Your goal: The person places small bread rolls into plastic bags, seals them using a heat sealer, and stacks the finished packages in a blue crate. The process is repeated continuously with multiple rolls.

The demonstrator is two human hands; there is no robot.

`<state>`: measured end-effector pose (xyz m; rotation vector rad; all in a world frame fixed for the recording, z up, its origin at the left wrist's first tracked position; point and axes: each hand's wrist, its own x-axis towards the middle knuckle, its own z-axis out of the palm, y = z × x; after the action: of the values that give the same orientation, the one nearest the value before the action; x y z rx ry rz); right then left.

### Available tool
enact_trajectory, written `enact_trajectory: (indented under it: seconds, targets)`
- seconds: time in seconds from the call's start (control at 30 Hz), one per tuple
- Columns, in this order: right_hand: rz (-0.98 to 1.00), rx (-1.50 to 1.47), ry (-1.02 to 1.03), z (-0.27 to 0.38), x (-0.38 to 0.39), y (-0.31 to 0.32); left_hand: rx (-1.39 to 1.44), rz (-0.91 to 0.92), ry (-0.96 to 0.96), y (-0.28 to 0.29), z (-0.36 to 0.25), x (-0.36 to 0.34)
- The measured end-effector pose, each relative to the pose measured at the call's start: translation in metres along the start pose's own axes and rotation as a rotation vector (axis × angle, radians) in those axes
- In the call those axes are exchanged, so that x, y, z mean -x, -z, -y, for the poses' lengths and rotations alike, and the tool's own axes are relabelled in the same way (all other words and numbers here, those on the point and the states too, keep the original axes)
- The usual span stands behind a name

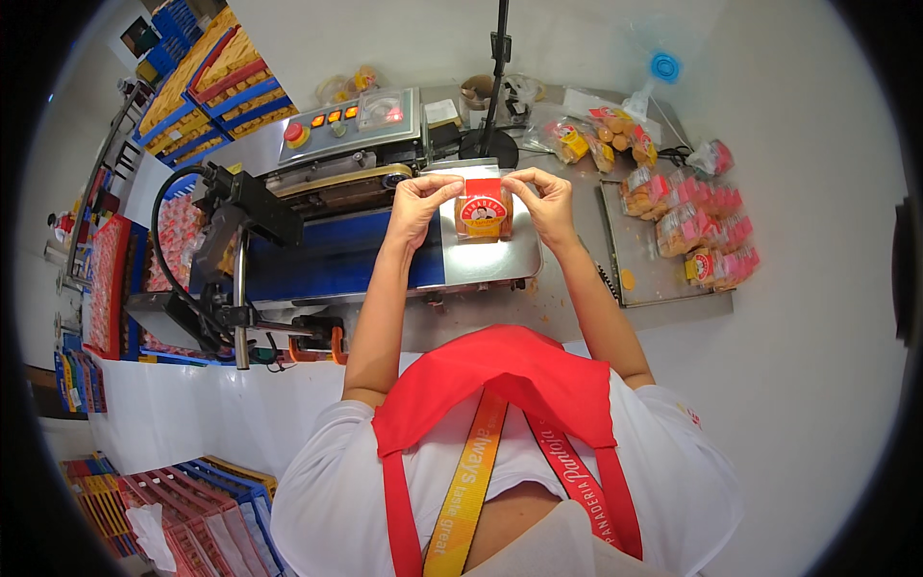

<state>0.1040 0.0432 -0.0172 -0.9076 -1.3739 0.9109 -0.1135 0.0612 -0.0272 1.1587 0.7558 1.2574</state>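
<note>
Two hands I watch from far off, the left hand and right hand, each have a grip pinching an upper side of the red-labelled snack packet, over the shiny metal plate beside the blue conveyor belt.

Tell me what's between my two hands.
The head view shows a clear packet marked red and yellow between your left hand and right hand.

Free gap between hands and bagged bread at right, black stand just beyond, conveyor machine blocking left
</note>
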Motion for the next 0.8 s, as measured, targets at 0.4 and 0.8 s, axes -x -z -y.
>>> enact_trajectory:
  seconds: [0.4, 0.8]
  targets:
    - [-0.069, 0.199, -0.157, -0.016, -0.023, -0.012, -0.465, -0.214, 0.052, 0.006, -0.005, -0.015]
    - [0.384, 1.194, 0.622, -0.052, -0.075, -0.026, -1.432, -0.278, -0.068, -0.004, 0.015, -0.051]
